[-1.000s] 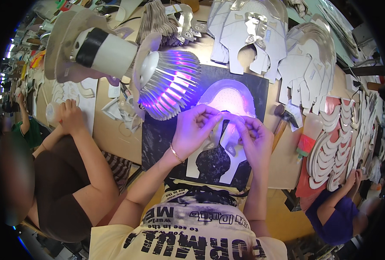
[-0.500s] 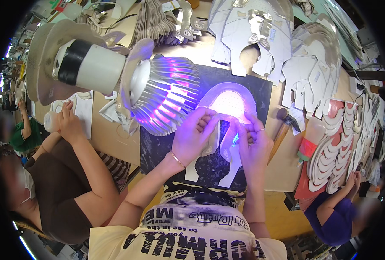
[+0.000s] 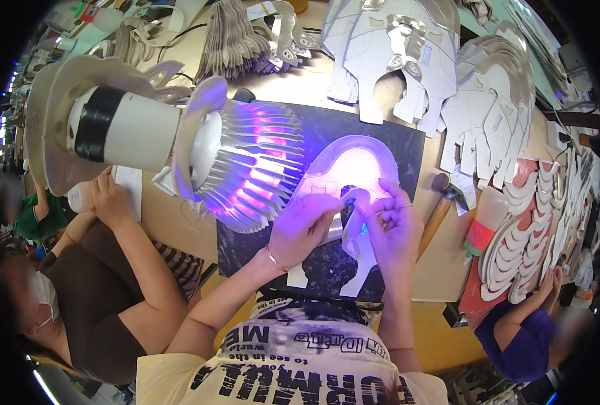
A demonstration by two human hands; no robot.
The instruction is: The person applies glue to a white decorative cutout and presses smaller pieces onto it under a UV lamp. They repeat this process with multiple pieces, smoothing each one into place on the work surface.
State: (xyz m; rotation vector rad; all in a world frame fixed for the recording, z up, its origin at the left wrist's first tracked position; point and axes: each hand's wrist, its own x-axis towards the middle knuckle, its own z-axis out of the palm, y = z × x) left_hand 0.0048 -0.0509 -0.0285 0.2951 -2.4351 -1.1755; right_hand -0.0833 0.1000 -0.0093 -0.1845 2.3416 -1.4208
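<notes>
A U-shaped shoe upper piece (image 3: 357, 150), white with a shiny border, lies on a dark stone slab (image 3: 246, 253) under violet light. At its inner curve, a smaller curved trim piece (image 3: 361, 200) is partly lifted off it. My right hand (image 3: 396, 219) pinches this trim piece between thumb and fingers, one finger resting on the upper. On the upper's left side my left hand (image 3: 303, 226) is closed in a pinch; its fingertips are slightly blurred, hiding what they hold. A large lamp (image 3: 249, 169) with a finned metal head hangs close to the left.
A hammer (image 3: 436, 214) and a bottle with a red band (image 3: 485, 219) lie at the right. Stacks of upper pieces (image 3: 388, 50) stand behind the slab; curved white pieces (image 3: 506, 253) cover a red sheet. Co-workers sit on both sides, one holding a white bottle (image 3: 79, 197).
The trim piece, earlier lying along the upper's inner curve, now has its left part lifted and curled. My left hand has moved slightly down. The view has shifted, so the lamp appears farther left.
</notes>
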